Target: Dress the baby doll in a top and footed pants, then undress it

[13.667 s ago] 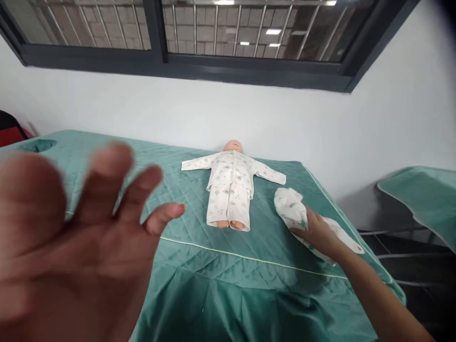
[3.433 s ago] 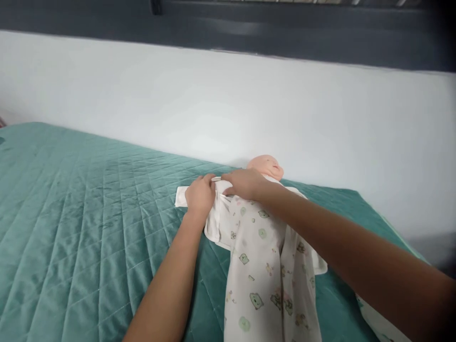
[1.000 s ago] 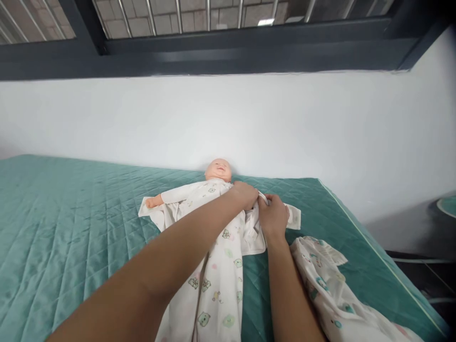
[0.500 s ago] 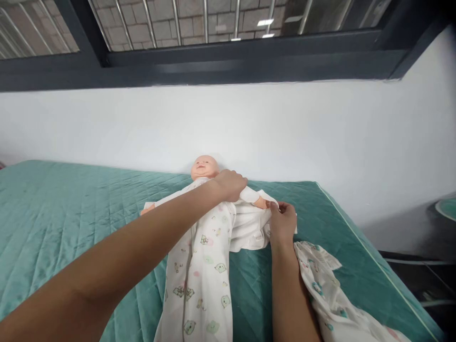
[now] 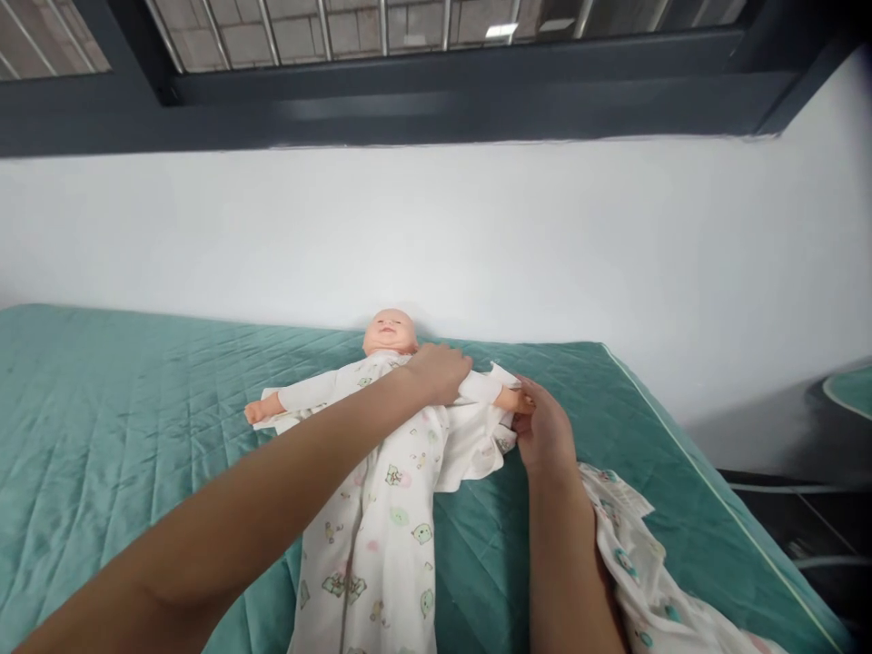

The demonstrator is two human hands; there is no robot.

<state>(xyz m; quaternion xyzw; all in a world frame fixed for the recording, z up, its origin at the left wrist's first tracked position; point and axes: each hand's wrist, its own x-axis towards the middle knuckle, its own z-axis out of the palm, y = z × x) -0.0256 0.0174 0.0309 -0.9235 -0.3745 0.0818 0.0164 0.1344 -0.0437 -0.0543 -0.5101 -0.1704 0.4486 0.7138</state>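
Closest to me, the two legs of a printed outfit (image 5: 371, 545) run down to the bottom edge of my view, over a green quilted cover (image 5: 483, 563). Off to the right, beside my right arm (image 5: 576, 563), I have a crumpled garment (image 5: 658, 586) with teal print, partly hidden by that arm. Farther up, my right hand (image 5: 549, 427) touches the small hand of the doll (image 5: 391, 332), just past the end of a white sleeve (image 5: 480, 388); I cannot tell whether my fingers grip it. White cloth (image 5: 470, 454) is spread beneath that sleeve. My left hand (image 5: 440, 371) lies over the shoulder on the same side, fingers curled, and I cannot tell what they hold. The two hands are apart, sleeve between them. The doll lies face up, arms outstretched, head near the wall (image 5: 327, 236). Above that I see a dark window frame (image 5: 436, 104).
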